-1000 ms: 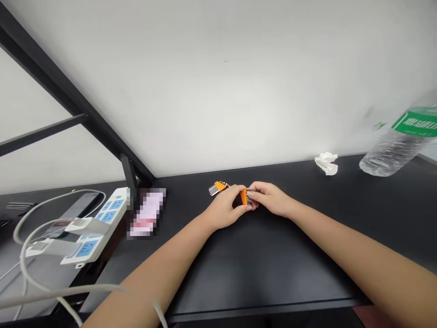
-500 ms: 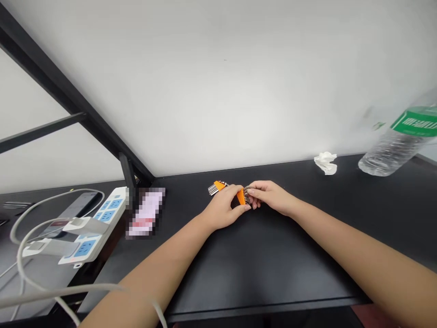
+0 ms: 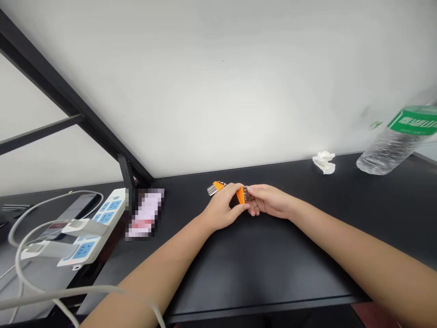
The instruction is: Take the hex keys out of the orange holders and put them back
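My left hand [image 3: 223, 207] is closed around an orange holder [image 3: 241, 196] that looks like a hex key set, thumb in front and fingers over the top. Metal keys [image 3: 246, 194] stick out of its right side. There my right hand [image 3: 271, 200] pinches at the key ends with thumb and forefinger, its other fingers loosely spread below. Just behind my left hand shows another orange piece [image 3: 219, 186] with thin metal rods [image 3: 211, 189] pointing left. My left hand hides whether the two orange parts are joined.
A crumpled tissue [image 3: 324, 162] and a tilted-looking water bottle [image 3: 389, 148] stand by the wall at right. At left are a power strip [image 3: 102, 223] with plugged-in chargers, looping white cables [image 3: 20, 255], a blurred-out item [image 3: 146, 214] and a black metal frame [image 3: 99, 132].
My right hand has turned slightly, its lower fingers now more spread and its palm more visible under the keys. My left hand keeps its hold, and the view has shifted a little.
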A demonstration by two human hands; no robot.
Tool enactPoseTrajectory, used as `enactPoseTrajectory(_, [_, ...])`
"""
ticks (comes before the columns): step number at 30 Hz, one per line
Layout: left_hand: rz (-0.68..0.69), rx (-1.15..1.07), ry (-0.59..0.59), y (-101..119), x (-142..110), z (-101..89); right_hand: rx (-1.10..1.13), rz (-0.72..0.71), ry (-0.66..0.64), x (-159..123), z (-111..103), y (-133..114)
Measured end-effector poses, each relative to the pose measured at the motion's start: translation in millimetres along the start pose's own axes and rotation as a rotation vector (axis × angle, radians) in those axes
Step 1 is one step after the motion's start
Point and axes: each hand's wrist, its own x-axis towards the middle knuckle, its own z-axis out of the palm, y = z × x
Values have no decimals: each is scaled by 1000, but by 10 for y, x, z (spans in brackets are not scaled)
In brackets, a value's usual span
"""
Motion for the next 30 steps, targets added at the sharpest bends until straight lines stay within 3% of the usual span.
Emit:
enactPoseTrajectory(3, [29,-47,1,4,-5,3,148,48,-20,27,-3,30])
enactPoseTrajectory(6, [40,-65,-5,3,-15,12,104,52,45,62,-9,54])
enactPoseTrajectory(13, [-81,34,62,-20,-9,23,-214,-115,434,76,46,61])
enactPoseTrajectory(15, [-132,64,115,-28,-8,22,-230,-126,407,53,72,50])
enactPoseTrajectory(20, [-196,61,161,-57,-9,33,-215,-31,202,-2,162,28])
enactPoseTrajectory(25, [-220,73,186,-80,-3,31,51,-10,200,4,163,21])
enactPoseTrajectory(30, [-159,82,121,-100,7,28,199,-13,199,29,103,36])
